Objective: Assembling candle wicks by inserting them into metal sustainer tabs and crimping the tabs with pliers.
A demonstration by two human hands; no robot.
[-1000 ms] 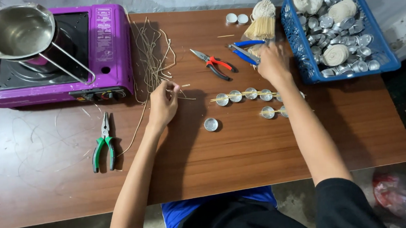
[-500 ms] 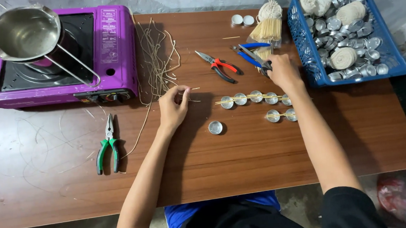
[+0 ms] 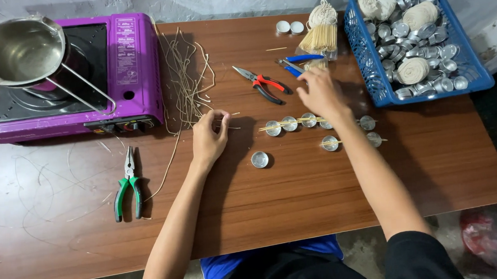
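Note:
My left hand [image 3: 210,137] pinches a thin pale wick strand [image 3: 226,121] between thumb and fingers, next to a loose pile of wick strands [image 3: 184,74]. My right hand [image 3: 319,92] hovers with curled fingers over a row of small metal cups [image 3: 288,124] that have thin wooden sticks laid across them. Its fingertips are right by the blue-handled pliers [image 3: 304,58]; whether it holds anything is hidden. A shorter second row of cups [image 3: 330,143] lies below, and a single cup [image 3: 259,159] sits apart near my left wrist.
Red-handled pliers [image 3: 263,81] and green-handled pliers [image 3: 126,189] lie on the wooden table [image 3: 298,199]. A purple portable stove [image 3: 129,66] with a steel pot [image 3: 19,50] stands back left. A blue basket [image 3: 364,52] of cups and wick rolls is back right, beside a stick bundle [image 3: 320,37].
My right hand drew back from the stick bundle and blue pliers, moving left and down over the row of cups. My left hand kept pinching the strand and barely moved.

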